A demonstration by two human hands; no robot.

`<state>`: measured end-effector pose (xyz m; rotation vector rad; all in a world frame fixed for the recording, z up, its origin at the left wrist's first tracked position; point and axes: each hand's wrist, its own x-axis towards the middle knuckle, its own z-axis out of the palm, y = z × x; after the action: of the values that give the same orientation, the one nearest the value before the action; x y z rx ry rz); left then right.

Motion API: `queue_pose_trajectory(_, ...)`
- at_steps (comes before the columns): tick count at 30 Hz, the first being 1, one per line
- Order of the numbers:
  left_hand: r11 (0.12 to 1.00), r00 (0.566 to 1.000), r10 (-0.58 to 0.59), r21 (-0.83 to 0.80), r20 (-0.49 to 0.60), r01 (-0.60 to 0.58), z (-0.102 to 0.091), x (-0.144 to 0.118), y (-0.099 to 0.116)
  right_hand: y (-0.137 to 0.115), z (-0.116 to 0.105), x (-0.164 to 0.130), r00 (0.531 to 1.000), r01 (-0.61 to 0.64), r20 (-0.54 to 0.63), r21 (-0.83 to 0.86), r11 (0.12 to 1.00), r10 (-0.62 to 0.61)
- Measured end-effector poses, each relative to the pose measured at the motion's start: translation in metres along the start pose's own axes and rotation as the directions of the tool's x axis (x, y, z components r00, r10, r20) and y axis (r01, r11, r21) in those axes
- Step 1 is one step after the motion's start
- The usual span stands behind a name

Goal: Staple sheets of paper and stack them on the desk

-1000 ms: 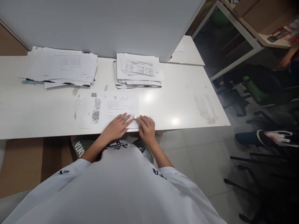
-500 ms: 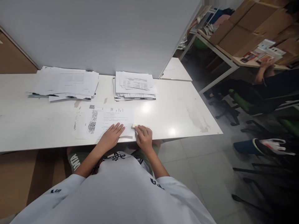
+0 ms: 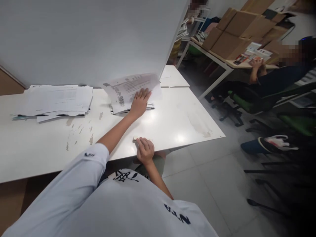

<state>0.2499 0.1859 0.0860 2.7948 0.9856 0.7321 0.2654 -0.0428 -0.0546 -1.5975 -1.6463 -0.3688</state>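
A person's left hand [image 3: 139,102], fingers spread, presses a printed sheet [image 3: 128,89] onto the stack [image 3: 133,108] near the table's [image 3: 172,121] far edge; the right hand [image 3: 145,149], curled at the near edge, grips a small white eraser-like block [image 3: 136,138]. The lifted sheet could slide off.

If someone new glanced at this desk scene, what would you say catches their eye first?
Probably the left hand, stretched across the white table and pressing a printed sheet onto the smaller paper stack by the grey partition. Next, the right hand at the table's near edge, closed over a small pale object. A wider paper pile lies further left.
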Motion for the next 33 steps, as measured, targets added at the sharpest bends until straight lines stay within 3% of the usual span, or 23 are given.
queue_pose_trajectory(3, 0.997, 0.969, -0.080, 0.008, 0.232, 0.081, 0.039, 0.046, -0.020, 0.000, 0.000, 0.000, 0.999, -0.005, 0.049, -0.049, 0.999, 0.007)
queue_pose_trajectory(5, 0.999, 0.954, -0.038, 0.011, 0.298, 0.037, 0.055, 0.053, -0.036, 0.001, 0.000, 0.000, 0.996, 0.026, 0.091, -0.079, 0.997, -0.019)
queue_pose_trajectory(8, 0.997, 0.935, 0.057, 0.023, 0.349, -0.070, 0.062, 0.052, -0.061, 0.002, 0.004, -0.001, 0.993, 0.076, 0.095, -0.106, 0.991, -0.066)
queue_pose_trajectory(12, 0.995, 0.917, 0.086, 0.010, 0.390, -0.097, 0.049, 0.051, -0.076, 0.003, 0.010, -0.004, 0.995, 0.093, -0.014, -0.066, 0.993, -0.094)
queue_pose_trajectory(15, 0.998, 0.939, 0.065, 0.002, 0.337, -0.070, 0.033, 0.043, -0.061, 0.003, 0.009, -0.007, 0.996, 0.080, -0.030, -0.032, 0.996, -0.081)
queue_pose_trajectory(18, 0.986, 0.972, 0.160, -0.066, 0.172, -0.151, 0.021, 0.020, -0.030, 0.001, 0.005, -0.009, 0.997, 0.065, -0.031, 0.032, 0.997, -0.064)
queue_pose_trajectory(20, 0.966, 0.964, 0.248, -0.095, 0.091, -0.240, 0.014, -0.002, -0.014, 0.000, 0.003, -0.010, 0.997, 0.063, -0.041, 0.056, 0.996, -0.061)
queue_pose_trajectory(23, 0.948, 0.946, 0.314, -0.076, 0.083, -0.308, -0.004, -0.037, -0.021, -0.001, -0.001, -0.010, 0.997, 0.057, -0.062, 0.048, 0.997, -0.054)
queue_pose_trajectory(25, 0.975, 0.971, 0.221, -0.023, 0.092, -0.219, -0.023, -0.061, -0.052, -0.002, -0.003, -0.010, 0.995, 0.062, -0.081, 0.045, 0.997, -0.058)
queue_pose_trajectory(27, 0.998, 0.997, -0.026, 0.065, 0.072, 0.021, -0.047, -0.085, -0.100, -0.001, -0.003, -0.011, 0.993, 0.071, -0.097, 0.050, 0.996, -0.066)
queue_pose_trajectory(28, 0.975, 0.980, -0.194, 0.119, 0.040, 0.189, -0.060, -0.098, -0.126, -0.001, -0.003, -0.012, 0.992, 0.076, -0.102, 0.055, 0.996, -0.070)
queue_pose_trajectory(29, 0.917, 0.932, -0.363, 0.175, -0.009, 0.359, -0.073, -0.111, -0.153, 0.000, -0.003, -0.013, 0.992, 0.080, -0.103, 0.057, 0.995, -0.074)
queue_pose_trajectory(31, 0.743, 0.779, -0.622, 0.254, -0.082, 0.620, -0.096, -0.136, -0.199, 0.002, -0.002, -0.014, 0.992, 0.088, -0.098, 0.050, 0.995, -0.083)
queue_pose_trajectory(33, 0.620, 0.660, -0.749, 0.291, -0.058, 0.729, -0.112, -0.156, -0.231, 0.004, -0.002, -0.015, 0.990, 0.110, -0.090, 0.026, 0.994, -0.107)
